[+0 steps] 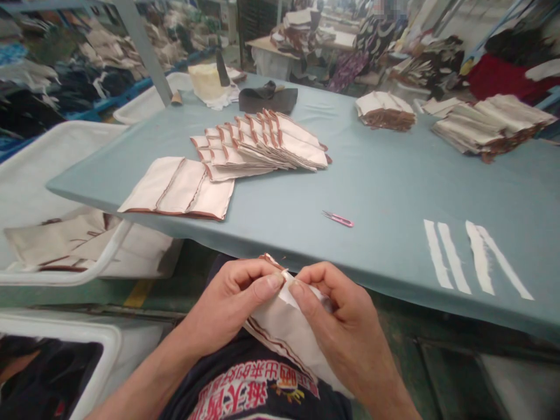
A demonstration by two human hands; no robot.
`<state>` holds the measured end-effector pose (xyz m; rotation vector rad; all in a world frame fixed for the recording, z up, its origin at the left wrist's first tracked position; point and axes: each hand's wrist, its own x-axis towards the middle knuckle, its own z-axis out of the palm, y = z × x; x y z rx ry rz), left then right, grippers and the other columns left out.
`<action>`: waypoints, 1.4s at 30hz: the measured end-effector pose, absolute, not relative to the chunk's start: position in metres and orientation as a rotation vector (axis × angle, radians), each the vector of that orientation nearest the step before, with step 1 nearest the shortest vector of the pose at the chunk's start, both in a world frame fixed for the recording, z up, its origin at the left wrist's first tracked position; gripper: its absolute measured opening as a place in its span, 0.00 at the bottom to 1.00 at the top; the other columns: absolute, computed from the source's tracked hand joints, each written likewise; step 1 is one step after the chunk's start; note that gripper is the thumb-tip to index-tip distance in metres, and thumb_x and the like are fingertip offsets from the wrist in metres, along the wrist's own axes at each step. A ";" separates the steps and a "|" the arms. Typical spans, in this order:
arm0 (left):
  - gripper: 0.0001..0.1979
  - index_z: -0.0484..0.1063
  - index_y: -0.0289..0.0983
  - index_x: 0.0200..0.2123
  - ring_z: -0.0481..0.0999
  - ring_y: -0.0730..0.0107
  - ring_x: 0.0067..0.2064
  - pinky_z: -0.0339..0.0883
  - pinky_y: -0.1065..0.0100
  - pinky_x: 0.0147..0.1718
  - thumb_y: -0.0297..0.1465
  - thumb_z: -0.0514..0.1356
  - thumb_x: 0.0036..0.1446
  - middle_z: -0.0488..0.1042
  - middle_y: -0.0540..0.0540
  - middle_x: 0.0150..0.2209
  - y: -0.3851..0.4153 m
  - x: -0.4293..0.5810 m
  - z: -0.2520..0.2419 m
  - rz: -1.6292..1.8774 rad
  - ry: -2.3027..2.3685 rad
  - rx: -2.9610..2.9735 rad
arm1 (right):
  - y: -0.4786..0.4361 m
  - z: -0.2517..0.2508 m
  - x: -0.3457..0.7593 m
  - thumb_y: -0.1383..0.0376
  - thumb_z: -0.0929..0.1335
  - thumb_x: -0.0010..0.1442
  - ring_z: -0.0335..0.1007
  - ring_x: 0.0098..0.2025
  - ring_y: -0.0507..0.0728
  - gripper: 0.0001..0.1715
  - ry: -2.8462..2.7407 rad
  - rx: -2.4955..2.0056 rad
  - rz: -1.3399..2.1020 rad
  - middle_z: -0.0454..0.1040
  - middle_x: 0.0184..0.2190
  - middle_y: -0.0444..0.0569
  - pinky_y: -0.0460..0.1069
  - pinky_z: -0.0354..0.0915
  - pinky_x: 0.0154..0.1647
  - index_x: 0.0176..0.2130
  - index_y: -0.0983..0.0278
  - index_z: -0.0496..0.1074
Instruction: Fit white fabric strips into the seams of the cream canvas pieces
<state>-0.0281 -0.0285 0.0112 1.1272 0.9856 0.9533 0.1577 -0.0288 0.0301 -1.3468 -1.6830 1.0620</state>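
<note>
Cream cloth pieces with brown edging around a table [385,181], placed relative to the pink-handled snips [341,220]. Far left of the snips, a white bin [111,248] holding similar cloth; next, left of the snips, a single flat piece [175,186], then a fanned stack [266,146] to their left and beyond. On the wearer's side of the snips and slightly left, the left hand [240,297], thumb and forefinger pinched on the edge of the held cloth piece [284,326], which lies over the lap at the table's edge; just beside it, the right hand [341,315], pinched on the same edge. The held piece is probably light, soft and limp, with little slip; its bound edge, likely the firmer part, offers the best hold, both pinches close together. Right of the snips, white strips [452,259]; farther beyond, at far right, a loose stack [494,125].
</note>
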 end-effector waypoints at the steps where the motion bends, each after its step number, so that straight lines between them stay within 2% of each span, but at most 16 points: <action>1: 0.18 0.77 0.34 0.27 0.63 0.74 0.28 0.58 0.73 0.27 0.39 0.62 0.67 0.72 0.49 0.28 -0.029 -0.029 0.010 0.948 0.996 1.134 | -0.030 0.027 0.157 0.59 0.69 0.66 0.60 0.18 0.48 0.13 -1.679 -1.368 1.059 0.72 0.19 0.39 0.43 0.52 0.16 0.31 0.61 0.73; 4: 0.19 0.75 0.33 0.25 0.61 0.75 0.27 0.55 0.73 0.25 0.39 0.62 0.66 0.69 0.49 0.26 -0.029 -0.030 0.006 0.917 1.022 1.109 | -0.032 0.017 0.154 0.59 0.69 0.66 0.59 0.18 0.48 0.12 -1.644 -1.396 1.049 0.72 0.19 0.38 0.43 0.52 0.16 0.32 0.61 0.73; 9: 0.21 0.65 0.35 0.19 0.54 0.76 0.24 0.48 0.70 0.24 0.38 0.61 0.61 0.58 0.54 0.20 -0.027 -0.030 -0.001 0.884 1.046 0.996 | -0.035 0.006 0.150 0.60 0.70 0.66 0.56 0.16 0.47 0.11 -1.598 -1.354 1.054 0.70 0.18 0.37 0.43 0.49 0.15 0.32 0.61 0.73; 14: 0.18 0.65 0.36 0.18 0.53 0.76 0.24 0.47 0.69 0.24 0.36 0.61 0.57 0.58 0.54 0.20 -0.026 -0.028 -0.004 0.907 1.093 0.931 | -0.035 0.007 0.147 0.61 0.69 0.66 0.56 0.16 0.47 0.10 -1.619 -1.360 0.975 0.71 0.19 0.38 0.43 0.51 0.16 0.32 0.61 0.73; 22: 0.18 0.63 0.37 0.18 0.51 0.77 0.23 0.44 0.69 0.23 0.37 0.61 0.56 0.56 0.55 0.18 -0.022 -0.025 -0.005 0.895 1.088 0.880 | -0.032 0.005 0.144 0.63 0.70 0.66 0.57 0.16 0.48 0.09 -1.740 -1.386 0.740 0.72 0.18 0.38 0.45 0.54 0.20 0.32 0.61 0.73; 27: 0.19 0.62 0.37 0.18 0.51 0.77 0.23 0.45 0.69 0.23 0.36 0.61 0.57 0.55 0.55 0.19 -0.021 -0.024 -0.009 0.919 1.082 0.878 | -0.034 -0.003 0.140 0.63 0.70 0.66 0.60 0.17 0.48 0.08 -1.752 -1.406 0.639 0.75 0.21 0.40 0.45 0.56 0.21 0.33 0.61 0.74; 35: 0.17 0.63 0.37 0.18 0.50 0.78 0.22 0.44 0.70 0.21 0.35 0.61 0.56 0.55 0.56 0.18 -0.022 -0.023 -0.017 0.968 1.109 0.859 | -0.032 -0.016 0.131 0.62 0.69 0.64 0.63 0.17 0.49 0.10 -1.664 -1.473 0.604 0.73 0.18 0.39 0.44 0.58 0.19 0.31 0.62 0.73; 42: 0.18 0.64 0.36 0.21 0.51 0.78 0.22 0.45 0.71 0.21 0.37 0.61 0.60 0.57 0.56 0.19 -0.020 -0.028 -0.021 0.957 1.070 0.896 | -0.029 -0.021 0.128 0.62 0.70 0.65 0.67 0.18 0.50 0.10 -1.715 -1.452 0.542 0.77 0.21 0.42 0.44 0.59 0.21 0.32 0.63 0.75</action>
